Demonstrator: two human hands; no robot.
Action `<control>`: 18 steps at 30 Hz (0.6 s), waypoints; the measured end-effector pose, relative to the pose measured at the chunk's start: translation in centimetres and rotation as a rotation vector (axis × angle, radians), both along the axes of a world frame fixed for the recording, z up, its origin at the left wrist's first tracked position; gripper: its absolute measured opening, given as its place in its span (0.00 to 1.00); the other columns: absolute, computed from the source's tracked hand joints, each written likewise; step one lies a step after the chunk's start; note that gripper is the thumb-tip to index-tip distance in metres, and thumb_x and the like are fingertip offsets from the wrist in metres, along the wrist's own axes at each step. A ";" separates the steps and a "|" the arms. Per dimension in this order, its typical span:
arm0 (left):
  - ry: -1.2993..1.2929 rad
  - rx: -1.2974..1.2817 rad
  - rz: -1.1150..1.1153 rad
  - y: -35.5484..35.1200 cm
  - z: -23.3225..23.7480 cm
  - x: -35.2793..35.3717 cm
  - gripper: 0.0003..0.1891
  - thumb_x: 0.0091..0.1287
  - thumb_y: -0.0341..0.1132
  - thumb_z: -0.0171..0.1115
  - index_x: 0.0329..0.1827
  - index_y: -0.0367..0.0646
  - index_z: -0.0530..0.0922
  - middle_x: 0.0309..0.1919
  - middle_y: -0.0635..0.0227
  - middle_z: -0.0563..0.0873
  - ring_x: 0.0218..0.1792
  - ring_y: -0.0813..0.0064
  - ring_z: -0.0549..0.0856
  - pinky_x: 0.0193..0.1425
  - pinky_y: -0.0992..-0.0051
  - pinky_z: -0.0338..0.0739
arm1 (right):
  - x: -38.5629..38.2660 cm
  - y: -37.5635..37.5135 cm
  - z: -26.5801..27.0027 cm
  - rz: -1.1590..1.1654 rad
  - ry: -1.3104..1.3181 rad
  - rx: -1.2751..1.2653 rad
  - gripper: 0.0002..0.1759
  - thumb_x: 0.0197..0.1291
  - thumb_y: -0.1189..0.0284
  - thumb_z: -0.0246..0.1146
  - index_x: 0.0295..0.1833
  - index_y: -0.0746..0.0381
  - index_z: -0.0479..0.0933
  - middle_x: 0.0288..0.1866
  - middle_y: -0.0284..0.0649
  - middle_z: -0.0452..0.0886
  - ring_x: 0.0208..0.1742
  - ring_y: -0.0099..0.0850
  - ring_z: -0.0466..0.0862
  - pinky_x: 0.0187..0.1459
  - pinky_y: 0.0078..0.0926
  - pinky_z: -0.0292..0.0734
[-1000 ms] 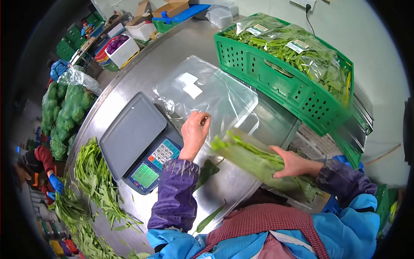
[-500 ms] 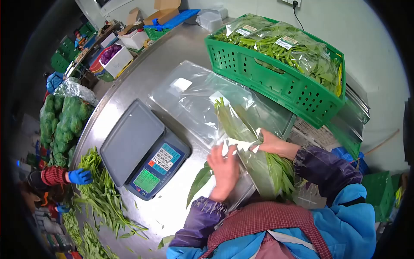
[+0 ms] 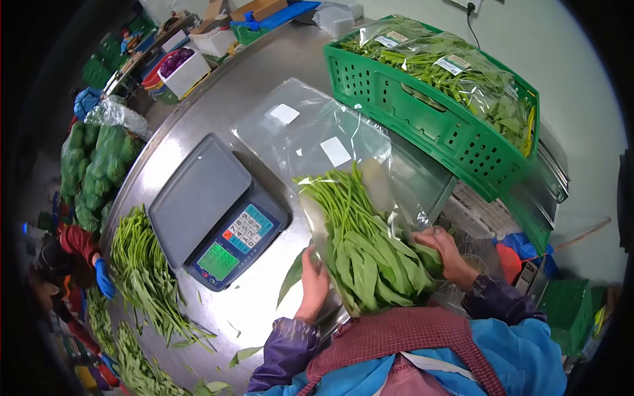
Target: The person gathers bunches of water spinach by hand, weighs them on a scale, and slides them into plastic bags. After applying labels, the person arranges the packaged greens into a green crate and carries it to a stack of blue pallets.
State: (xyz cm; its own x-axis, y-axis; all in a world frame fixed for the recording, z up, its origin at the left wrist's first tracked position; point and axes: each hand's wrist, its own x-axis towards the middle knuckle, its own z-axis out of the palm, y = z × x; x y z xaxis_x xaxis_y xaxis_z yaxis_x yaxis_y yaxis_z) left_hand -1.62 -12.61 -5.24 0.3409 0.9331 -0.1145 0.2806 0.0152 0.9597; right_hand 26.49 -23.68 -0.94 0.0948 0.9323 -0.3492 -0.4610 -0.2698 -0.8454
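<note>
Carefully: 1 bag of greens (image 3: 370,254), near side

My left hand (image 3: 313,286), partly closed, grips its left edge, some fingers hidden; my right hand (image 3: 448,255) curls round its right. It sits right of the scale (image 3: 214,210). An uneven pull could split the plastic.

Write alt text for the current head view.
A person's left hand and right hand hold a clear bag of leafy greens at a metal table. A grey scale stands left, a green crate of bagged greens at upper right.
</note>
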 end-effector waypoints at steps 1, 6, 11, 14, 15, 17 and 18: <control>-0.015 -0.216 0.039 0.3 0.4 0.1 0.26 0.64 0.19 0.45 0.66 0.39 0.51 0.44 0.54 0.79 0.40 0.71 0.80 0.41 0.77 0.74 | -0.3 0.2 0.5 -0.182 0.088 -0.104 0.28 0.61 0.66 0.53 0.63 0.66 0.55 0.58 0.50 0.70 0.55 0.37 0.74 0.56 0.31 0.70; -0.151 -0.435 0.075 0.6 -0.8 -0.7 0.15 0.67 0.27 0.47 0.56 0.37 0.70 0.37 0.67 0.82 0.33 0.81 0.79 0.37 0.80 0.73 | 0.2 2.5 -0.9 0.012 -0.109 -0.162 0.07 0.59 0.74 0.52 0.41 0.66 0.70 0.46 0.41 0.76 0.43 0.27 0.78 0.43 0.26 0.76; 0.314 -0.115 -0.407 -5.1 5.6 -3.8 0.11 0.66 0.31 0.50 0.47 0.38 0.76 0.30 0.51 0.82 0.34 0.61 0.84 0.40 0.68 0.77 | -0.4 -2.7 3.1 0.377 -0.542 -0.018 0.10 0.51 0.72 0.64 0.37 0.67 0.77 0.26 0.29 0.75 0.32 0.14 0.72 0.33 0.18 0.70; 0.359 -0.257 -0.550 -7.5 4.5 -5.5 0.10 0.67 0.33 0.51 0.45 0.43 0.78 0.28 0.53 0.81 0.28 0.63 0.83 0.34 0.69 0.76 | 0.0 -5.6 3.8 0.561 -0.485 -0.231 0.11 0.55 0.73 0.62 0.41 0.68 0.76 0.29 0.29 0.76 0.34 0.14 0.72 0.33 0.18 0.70; 0.271 -0.205 -0.496 -7.0 4.6 -5.1 0.09 0.67 0.34 0.51 0.45 0.43 0.78 0.26 0.54 0.80 0.28 0.67 0.82 0.33 0.70 0.76 | 0.1 -5.1 3.8 0.564 -0.485 -0.234 0.11 0.55 0.73 0.62 0.41 0.68 0.76 0.29 0.29 0.76 0.34 0.14 0.72 0.33 0.18 0.70; 0.213 -0.225 -0.376 -4.5 5.9 -3.7 0.10 0.68 0.35 0.50 0.43 0.41 0.78 0.26 0.60 0.80 0.30 0.76 0.81 0.36 0.75 0.75 | 0.4 -2.2 3.3 0.492 -0.724 -0.048 0.09 0.57 0.76 0.60 0.41 0.69 0.76 0.32 0.29 0.78 0.35 0.13 0.73 0.33 0.16 0.70; -0.113 -0.398 -0.280 -2.8 6.4 -2.7 0.11 0.68 0.36 0.50 0.42 0.39 0.78 0.30 0.65 0.82 0.33 0.78 0.81 0.41 0.77 0.74 | -0.1 -0.4 2.8 0.350 -0.537 0.064 0.08 0.58 0.77 0.58 0.41 0.69 0.75 0.33 0.28 0.78 0.35 0.12 0.72 0.33 0.15 0.70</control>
State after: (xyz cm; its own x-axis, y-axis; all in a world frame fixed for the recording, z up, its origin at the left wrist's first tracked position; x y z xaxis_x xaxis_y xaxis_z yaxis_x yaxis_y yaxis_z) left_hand -4.31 -15.41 1.11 0.6029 0.6955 -0.3909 0.2207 0.3255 0.9194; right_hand 26.41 -24.06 1.90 -0.0733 0.9572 -0.2801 0.1370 -0.2686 -0.9535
